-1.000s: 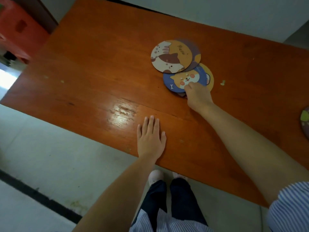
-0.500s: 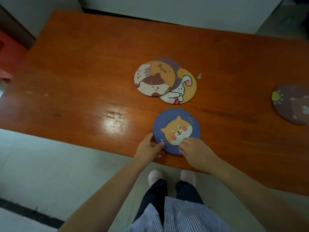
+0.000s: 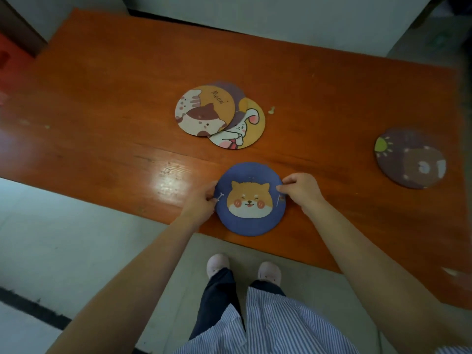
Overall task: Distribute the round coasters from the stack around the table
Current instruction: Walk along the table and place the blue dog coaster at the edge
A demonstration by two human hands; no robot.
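A blue round coaster with a dog face [image 3: 250,200] lies near the front edge of the orange wooden table [image 3: 102,103]. My left hand [image 3: 204,203] pinches its left rim and my right hand [image 3: 300,191] pinches its right rim. Behind it a loose stack remains: a cat coaster marked "Meow" [image 3: 204,111] on top, a yellow rabbit coaster [image 3: 245,129] half under it, and a purple one [image 3: 233,90] peeking out behind. A purple coaster with a sun [image 3: 410,158] lies apart at the right.
A small pale scrap [image 3: 272,110] lies right of the stack. The table's front edge runs just below the blue coaster, with my feet [image 3: 242,269] on the grey floor beneath. A red object [image 3: 10,60] stands at the far left.
My right hand slid the blue dog coaster off the stack toward the front edge. My left hand left the tabletop and took its left rim; my right hand shifted to the right rim.
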